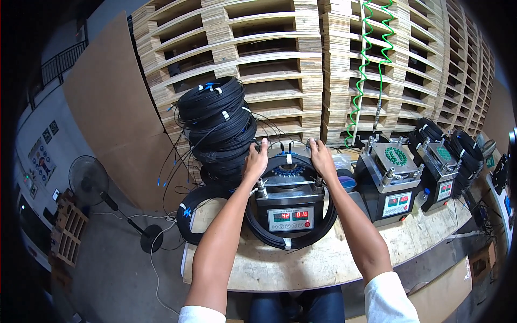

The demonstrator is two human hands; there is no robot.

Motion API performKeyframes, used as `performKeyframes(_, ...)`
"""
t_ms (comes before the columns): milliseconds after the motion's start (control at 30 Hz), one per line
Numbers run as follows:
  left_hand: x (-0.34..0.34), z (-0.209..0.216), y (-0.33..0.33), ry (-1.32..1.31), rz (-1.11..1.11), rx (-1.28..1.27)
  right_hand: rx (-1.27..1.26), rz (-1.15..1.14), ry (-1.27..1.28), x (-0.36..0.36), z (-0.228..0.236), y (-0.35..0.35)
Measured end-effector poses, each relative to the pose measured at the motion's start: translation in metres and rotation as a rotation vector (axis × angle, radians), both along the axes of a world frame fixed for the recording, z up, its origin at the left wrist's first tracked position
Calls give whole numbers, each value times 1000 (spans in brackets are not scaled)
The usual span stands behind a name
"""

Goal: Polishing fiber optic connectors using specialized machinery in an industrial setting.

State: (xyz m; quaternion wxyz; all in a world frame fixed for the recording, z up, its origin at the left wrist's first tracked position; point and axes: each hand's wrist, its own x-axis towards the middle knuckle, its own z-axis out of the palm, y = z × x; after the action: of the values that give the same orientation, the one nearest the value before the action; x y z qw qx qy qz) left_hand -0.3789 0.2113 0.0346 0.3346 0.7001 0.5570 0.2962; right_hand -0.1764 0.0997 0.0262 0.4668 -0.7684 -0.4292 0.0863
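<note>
A polishing machine (291, 200) with a lit red and green display stands in front of me on the table. A coil of black cable (288, 243) loops around it, bound with white ties, and blue connectors (288, 171) sit in a ring on its top. My left hand (255, 161) is closed at the machine's far left corner post, thumb pointing up. My right hand (322, 161) is closed likewise at the far right corner post. Both hands partly hide the posts. The near corner clamps (261, 186) stay uncovered.
A tall stack of black cable coils (218, 121) rises at the left, with another coil (202, 207) below it. Two similar machines (389, 180) stand at the right. Wooden pallets (269, 64) tower behind the table (258, 274). Green coiled air hoses (362, 70) hang there. A fan (89, 177) stands left.
</note>
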Motion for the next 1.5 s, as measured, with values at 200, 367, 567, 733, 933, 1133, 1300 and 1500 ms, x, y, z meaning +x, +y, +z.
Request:
performKeyframes(200, 1, 4, -5, 5, -11, -29, -15, 17, 20, 1, 3, -2)
performKeyframes(367, -1, 6, -7, -2, 0, -19, -35, 18, 42, -2, 4, -2)
performKeyframes(567, -1, 5, -6, 27, 9, -7, 4, 15, 37, -2, 2, -2)
performKeyframes(733, 0, -2, 2, 0, -1, 23, 13, 0, 15, 2, -2, 3)
performKeyframes(933, -1, -2, 1, -3, -3, -8, -10, 19, 25, 0, 0, 1)
performKeyframes(1133, 1, 6, -9, 11, 3, -23, -12, 12, 26, 4, -3, 2)
performKeyframes(1300, -2, 6, -10, 22, 8, 42, -7, 6, 22, 1, -3, 2)
performKeyframes(1500, 0, 1, -2, -1, 17, 47, 14, -8, 6, 2, -2, 3)
